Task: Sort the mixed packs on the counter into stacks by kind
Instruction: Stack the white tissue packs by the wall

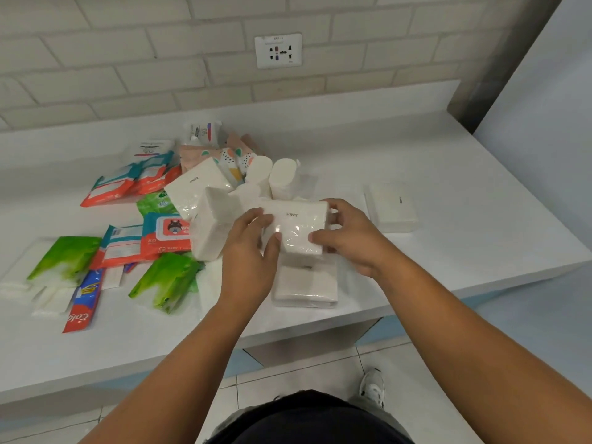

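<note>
Both hands hold one white tissue pack (299, 224) above the white counter (448, 174). My left hand (250, 251) grips its left end, and my right hand (349, 235) grips its right end with the thumb on top. Under it lies another white tissue pack (306, 285), flat near the counter's front edge. More white packs (192, 187) and white rolls (282, 174) sit just behind. A single white pack (390, 206) lies apart at the right. Orange-and-teal wipe packs (166, 232), green packs (169, 280) and a red toothpaste pack (81, 302) spread out at the left.
Peach patterned packs (205, 153) and small white bottles (205, 131) lie at the back of the pile. A brick wall with a socket (278, 51) rises behind the counter. The counter's front edge runs close to my body; tiled floor and a shoe (373, 387) show below.
</note>
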### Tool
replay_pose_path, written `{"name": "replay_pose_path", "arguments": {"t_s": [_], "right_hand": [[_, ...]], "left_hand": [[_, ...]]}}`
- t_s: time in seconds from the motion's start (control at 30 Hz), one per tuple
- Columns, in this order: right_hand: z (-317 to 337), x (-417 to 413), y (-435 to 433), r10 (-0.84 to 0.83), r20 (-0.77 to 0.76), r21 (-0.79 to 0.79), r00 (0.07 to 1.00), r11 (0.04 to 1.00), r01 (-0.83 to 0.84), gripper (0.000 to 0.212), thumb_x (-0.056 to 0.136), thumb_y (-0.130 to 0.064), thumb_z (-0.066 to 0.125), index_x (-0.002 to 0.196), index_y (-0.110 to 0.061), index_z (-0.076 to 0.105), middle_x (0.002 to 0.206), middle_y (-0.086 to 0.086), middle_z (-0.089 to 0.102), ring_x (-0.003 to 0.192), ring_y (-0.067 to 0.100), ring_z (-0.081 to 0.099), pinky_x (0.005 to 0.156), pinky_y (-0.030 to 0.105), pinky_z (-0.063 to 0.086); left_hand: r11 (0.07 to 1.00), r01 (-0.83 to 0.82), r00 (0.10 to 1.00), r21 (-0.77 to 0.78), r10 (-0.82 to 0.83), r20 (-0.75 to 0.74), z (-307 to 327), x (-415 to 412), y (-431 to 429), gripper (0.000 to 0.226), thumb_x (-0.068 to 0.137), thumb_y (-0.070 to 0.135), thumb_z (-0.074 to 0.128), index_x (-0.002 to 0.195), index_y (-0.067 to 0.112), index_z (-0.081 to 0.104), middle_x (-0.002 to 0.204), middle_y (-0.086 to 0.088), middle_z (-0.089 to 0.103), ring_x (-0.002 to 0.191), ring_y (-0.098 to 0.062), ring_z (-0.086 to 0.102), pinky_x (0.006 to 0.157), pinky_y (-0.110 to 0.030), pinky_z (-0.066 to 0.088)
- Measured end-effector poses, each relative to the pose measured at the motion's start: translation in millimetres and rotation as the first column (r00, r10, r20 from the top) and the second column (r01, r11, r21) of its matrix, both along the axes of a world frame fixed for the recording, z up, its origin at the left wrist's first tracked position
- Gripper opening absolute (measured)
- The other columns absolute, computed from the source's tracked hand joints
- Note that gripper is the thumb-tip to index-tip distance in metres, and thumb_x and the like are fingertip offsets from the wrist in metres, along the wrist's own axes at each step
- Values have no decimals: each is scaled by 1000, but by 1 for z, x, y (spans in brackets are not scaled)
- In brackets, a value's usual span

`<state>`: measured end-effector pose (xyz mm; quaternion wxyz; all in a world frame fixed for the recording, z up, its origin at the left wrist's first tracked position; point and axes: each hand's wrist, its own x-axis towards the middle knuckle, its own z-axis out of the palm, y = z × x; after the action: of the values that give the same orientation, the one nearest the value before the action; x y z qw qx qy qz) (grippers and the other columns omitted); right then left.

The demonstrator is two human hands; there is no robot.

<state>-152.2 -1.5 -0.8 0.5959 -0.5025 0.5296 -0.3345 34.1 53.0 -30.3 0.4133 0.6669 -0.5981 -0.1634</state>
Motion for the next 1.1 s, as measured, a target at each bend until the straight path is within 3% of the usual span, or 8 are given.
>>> {"name": "replay_pose_path", "arguments": {"t_s": [0.13, 0.23, 0.37, 0.47, 0.63, 0.8, 0.97, 1.1], "right_hand": [[4, -33, -2, -105, 113, 36, 988, 994, 102, 48, 78, 1, 78, 115, -17, 55, 119, 13, 61, 105, 31, 66, 69, 35, 59], [3, -57, -4, -189, 144, 49, 971, 982, 184, 44, 79, 2, 76, 112, -17, 54, 122, 14, 60, 108, 31, 65, 83, 48, 60], [-2, -89, -7, -298, 236, 73, 925, 955, 288, 40, 81, 2, 74, 111, -13, 51, 126, 17, 57, 110, 31, 65, 83, 45, 60], [-2, -115, -11, -337, 235, 89, 912, 941, 325, 33, 83, 0, 74, 104, -10, 50, 121, 19, 59, 106, 32, 67, 84, 46, 60], [2, -166, -27, -387, 87, 1, 918, 922, 388, 30, 83, -18, 79, 89, -15, 49, 85, 3, 63, 78, 17, 64, 62, 24, 52], [-4, -212, -47, -433, 91, 1, 897, 901, 434, 39, 89, -20, 72, 119, -17, 48, 106, 4, 68, 90, 16, 68, 71, 29, 53], [-28, -248, -71, -455, 43, 10, 890, 890, 455, 41, 91, -22, 71, 124, -19, 47, 115, 5, 66, 98, 14, 66, 77, 26, 51], [-49, -263, -89, -470, 12, 30, 883, 882, 470, 42, 92, -17, 69, 128, -12, 48, 120, 8, 63, 97, 15, 65, 71, 22, 49]], "left_hand": [[998, 36, 995, -54, -41, -87, 9, -25, -15, 37, 95, 21, 68, 132, 18, 61, 136, 3, 57, 119, -16, 57, 101, -36, 52], [991, -3, 965, 134, 39, -261, 16, -52, -25, 52, 96, 38, 66, 142, 23, 48, 132, 10, 59, 102, -8, 63, 86, -17, 49], [925, 110, 777, 364, 149, -612, 24, -92, -42, 58, 95, 44, 65, 143, 20, 45, 110, 6, 73, 90, -19, 75, 85, -35, 61], [923, 205, 666, 327, 113, -737, 26, -122, -55, 47, 97, 29, 66, 138, 10, 53, 96, 2, 79, 89, -23, 76, 83, -33, 62], [926, 268, 756, 264, -32, -654, 25, -171, -80, 30, 98, 21, 64, 126, 9, 65, 106, -1, 77, 91, -14, 76, 92, -35, 60], [920, 298, 855, 256, -138, -500, 18, -216, -107, 31, 96, 25, 68, 126, 18, 66, 116, 4, 72, 104, -13, 70, 98, -35, 55], [944, 116, 993, 310, -115, -23, -6, -220, -133, 42, 96, 33, 66, 135, 20, 60, 138, -1, 60, 122, -21, 59, 103, -31, 45], [886, 57, 998, 460, -56, -15, -27, -219, -145, 61, 95, 40, 66, 147, 17, 46, 148, -10, 51, 131, -31, 52, 110, -42, 42]]}}
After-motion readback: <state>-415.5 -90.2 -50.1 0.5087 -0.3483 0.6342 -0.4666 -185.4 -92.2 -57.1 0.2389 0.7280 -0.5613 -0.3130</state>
